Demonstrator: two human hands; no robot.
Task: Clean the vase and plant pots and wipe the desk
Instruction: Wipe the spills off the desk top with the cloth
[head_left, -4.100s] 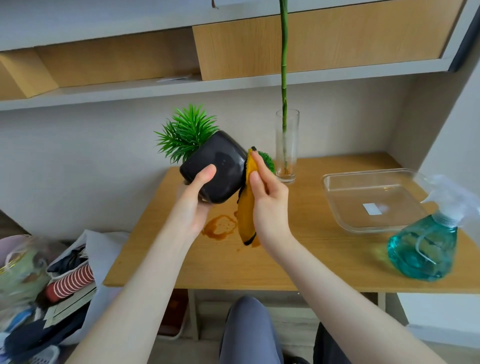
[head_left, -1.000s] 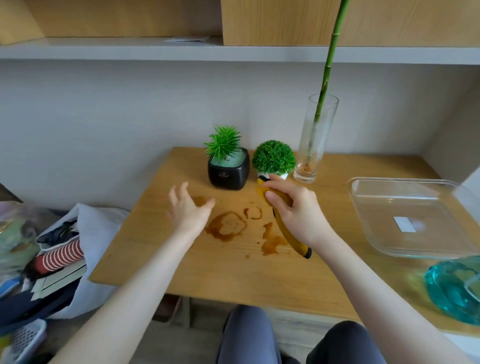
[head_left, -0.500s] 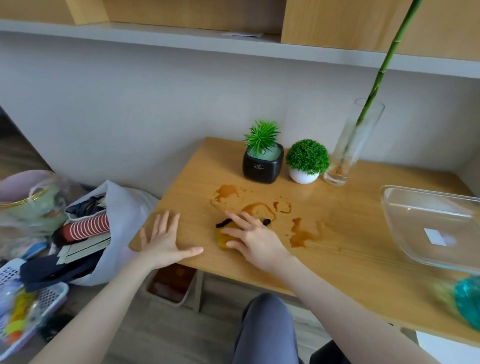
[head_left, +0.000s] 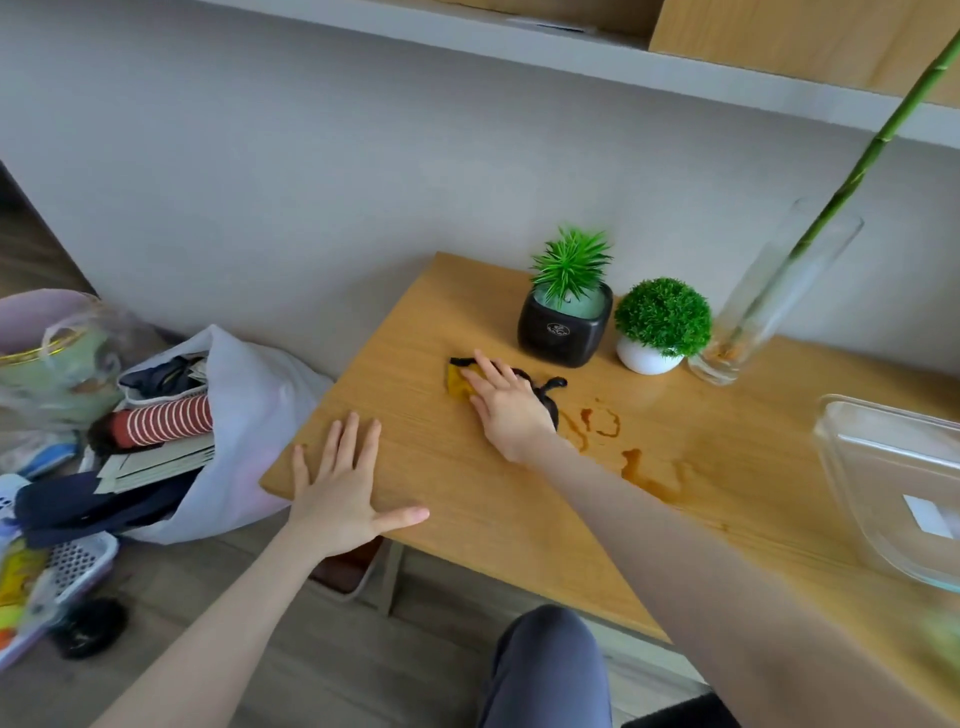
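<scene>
Up the desk (head_left: 457, 483) goes the right hand (head_left: 506, 402), carrying the yellow cloth (head_left: 457, 382) from the near edge, where it pressed half a second back, to a spot just short of the black pot (head_left: 563, 332). The brown patch it covered then looks gone; the boards there read bare.

Grip check: right-hand fingers lie straight and flat on the cloth, pressing, not curled round it. Yellow shows past the fingertips, and a dark trim pokes out on the thumb side. Left hand (head_left: 340, 493) is spread flat on the near left corner, holding nothing, bracing.

Now the relation that matters. The remaining brown spill (head_left: 631, 452) lies to the wrist side of the pressing hand and off to its right, a chain of rings and streaks running diagonally toward the near edge, partly under the forearm. So the cloth sits beyond the mess, and I'd judge the next stroke a pull back and rightward along that line. The right hand is far the nearer; the left is well apart.

Ahead of the fingertips, near but not touching, stands the black pot, the white pot (head_left: 647, 358) just beside it, then the glass vase (head_left: 763, 306) with its green stem. All are upright at the back, and a careless push forward could nudge them.

Writing? A small pale emblem on the black pot's face, too small to read. A glass tray (head_left: 852, 467) at far right carries a blank white label.
</scene>
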